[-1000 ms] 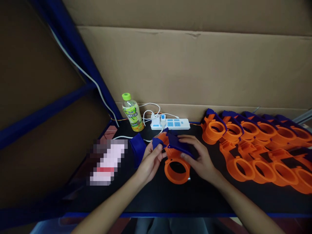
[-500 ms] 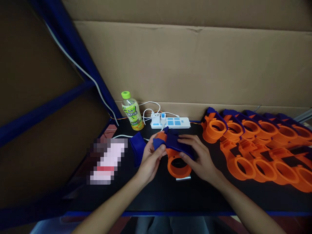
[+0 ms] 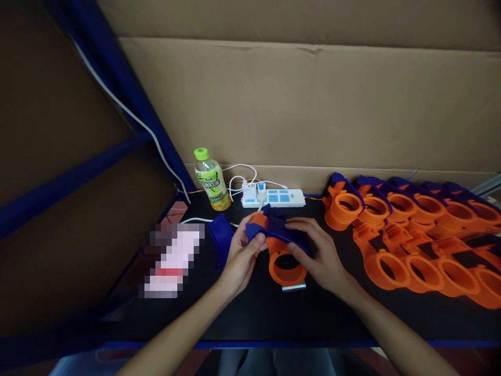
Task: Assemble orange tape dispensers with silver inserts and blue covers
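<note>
Both hands hold an orange-and-blue plastic tape dispenser (image 3: 287,230) above the middle of the black table. Its blue cover lies along the top, and the orange ring (image 3: 278,275) hangs below it, facing me. My left hand (image 3: 241,256) grips the left end, its thumb pressed on the blue edge. On the right side, my right hand (image 3: 319,248) has its fingers over the blue cover and its thumb at the lower edge. A loose blue plastic cover (image 3: 221,240) lies just left of my left hand. Under the ring a small silvery strip (image 3: 294,287) shows.
Two rows of similar orange dispensers (image 3: 425,274) stand at the right, the back row with blue covers (image 3: 371,183). Behind my hands lie a white power strip (image 3: 295,198) with cables and a drink bottle (image 3: 212,185). A cardboard wall (image 3: 289,104) closes the back; a blurred-out patch (image 3: 172,261) is at left.
</note>
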`<state>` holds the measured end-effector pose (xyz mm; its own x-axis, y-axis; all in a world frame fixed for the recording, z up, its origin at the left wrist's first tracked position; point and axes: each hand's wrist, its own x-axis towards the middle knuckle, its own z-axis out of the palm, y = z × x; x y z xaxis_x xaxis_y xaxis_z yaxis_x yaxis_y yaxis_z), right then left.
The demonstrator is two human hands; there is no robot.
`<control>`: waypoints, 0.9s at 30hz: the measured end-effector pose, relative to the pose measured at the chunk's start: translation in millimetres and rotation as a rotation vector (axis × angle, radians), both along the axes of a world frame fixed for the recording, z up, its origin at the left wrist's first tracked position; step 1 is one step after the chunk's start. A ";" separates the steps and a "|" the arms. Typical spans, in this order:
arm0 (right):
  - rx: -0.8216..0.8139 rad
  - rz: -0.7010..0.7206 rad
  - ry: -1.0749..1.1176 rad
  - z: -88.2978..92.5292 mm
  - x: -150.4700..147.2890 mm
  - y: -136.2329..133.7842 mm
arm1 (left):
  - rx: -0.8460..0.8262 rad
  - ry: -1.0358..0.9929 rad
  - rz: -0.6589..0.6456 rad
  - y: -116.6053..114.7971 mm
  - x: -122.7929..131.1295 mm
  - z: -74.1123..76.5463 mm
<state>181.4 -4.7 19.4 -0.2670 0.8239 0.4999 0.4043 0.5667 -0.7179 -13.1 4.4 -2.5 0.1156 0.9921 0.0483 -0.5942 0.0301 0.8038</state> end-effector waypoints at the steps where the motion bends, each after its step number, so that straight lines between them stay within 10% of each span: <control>1: -0.013 0.006 0.008 0.5 0.0 0.0 | 0.005 0.005 0.007 0.2 0.3 -0.6; 18: -0.647 0.151 0.565 -12.2 -1.0 9.5 | 0.197 0.263 -0.070 -8.3 -5.5 2.7; 27: -0.721 0.138 0.673 -8.0 -5.3 5.0 | 0.204 0.284 -0.062 -9.2 -6.1 0.1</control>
